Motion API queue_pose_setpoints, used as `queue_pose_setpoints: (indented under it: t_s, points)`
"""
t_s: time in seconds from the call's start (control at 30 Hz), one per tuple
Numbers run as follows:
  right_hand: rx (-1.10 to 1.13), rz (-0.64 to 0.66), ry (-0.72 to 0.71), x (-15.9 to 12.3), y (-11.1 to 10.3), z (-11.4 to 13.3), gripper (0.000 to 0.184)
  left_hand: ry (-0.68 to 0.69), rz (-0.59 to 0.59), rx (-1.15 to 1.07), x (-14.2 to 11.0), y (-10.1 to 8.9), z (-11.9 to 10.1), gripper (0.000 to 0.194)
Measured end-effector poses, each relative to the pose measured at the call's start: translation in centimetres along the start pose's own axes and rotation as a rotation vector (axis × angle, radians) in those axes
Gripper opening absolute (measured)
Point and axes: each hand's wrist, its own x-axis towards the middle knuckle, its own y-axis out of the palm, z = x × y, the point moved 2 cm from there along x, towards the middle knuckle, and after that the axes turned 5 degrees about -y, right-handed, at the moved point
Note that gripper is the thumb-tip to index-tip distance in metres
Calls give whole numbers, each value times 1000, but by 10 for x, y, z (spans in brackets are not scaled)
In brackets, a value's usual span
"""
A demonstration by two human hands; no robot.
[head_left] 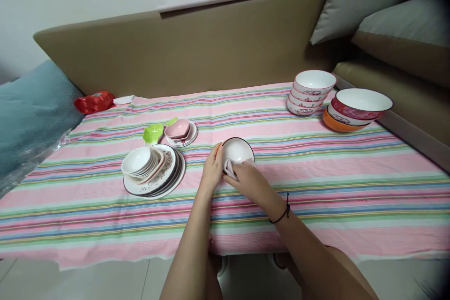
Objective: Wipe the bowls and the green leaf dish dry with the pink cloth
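A white bowl (239, 149) with a dark rim is tilted toward me above the striped cloth. My left hand (213, 167) grips its left side, fingers wrapped round the edge. Inside the bowl's near side, my right hand (248, 178) is closed on a pale cloth (229, 168) pressed against the bowl. Part of the cloth also shows at the bowl's right rim. The palm hides some of the bowl's lower edge. A black cord bracelet circles my right wrist.
Stacked plates with small white bowls (136, 160) stand at left, near a green leaf-shaped dish (153, 133) and a pink dish (177, 129). At right are stacked white bowls (312, 86) and larger bowls (362, 103). A red bundle (94, 102) lies far left.
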Motion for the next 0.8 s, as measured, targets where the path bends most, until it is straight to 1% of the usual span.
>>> queue_pose_setpoints:
  t_s: [0.1, 0.23, 0.27, 0.33, 0.4, 0.47, 0.53, 0.63, 0.7, 0.77, 0.8]
  points:
    - [-108, -29, -44, 2, 9, 2, 27, 12, 6, -10, 1, 0, 0, 40]
    - [-224, -75, -63, -2, 24, -1, 21, 7, 20, 14, 3, -1, -1, 41]
    - [-248, -96, -63, -4, 28, -1, 22, 2, 19, 24, 3, -2, -1, 41]
    - [-251, -120, -53, -5, 33, 0, 30, -6, 13, 39, 4, -2, -1, 41]
    - [-195, -97, -30, -6, 37, 0, 39, 2, 10, 44, 4, -2, 0, 40]
    - [-129, -47, -22, -5, 38, -1, 44, 18, 16, 46, 4, -2, 1, 40]
    - [-64, -8, -42, -5, 36, -3, 47, 25, 27, 45, 4, -2, 2, 41]
    - [39, 8, -82, -5, 28, -3, 52, 27, 32, 42, 4, -1, 3, 41]
    - [202, -10, -70, -4, 22, -1, 48, 19, 30, 41, 5, 0, 2, 40]
    - [390, -29, -27, -5, 18, 1, 40, 3, 26, 31, 6, 1, 1, 41]
    - [437, -27, -14, -5, 17, 2, 39, -4, 29, 23, 7, 1, 1, 42]
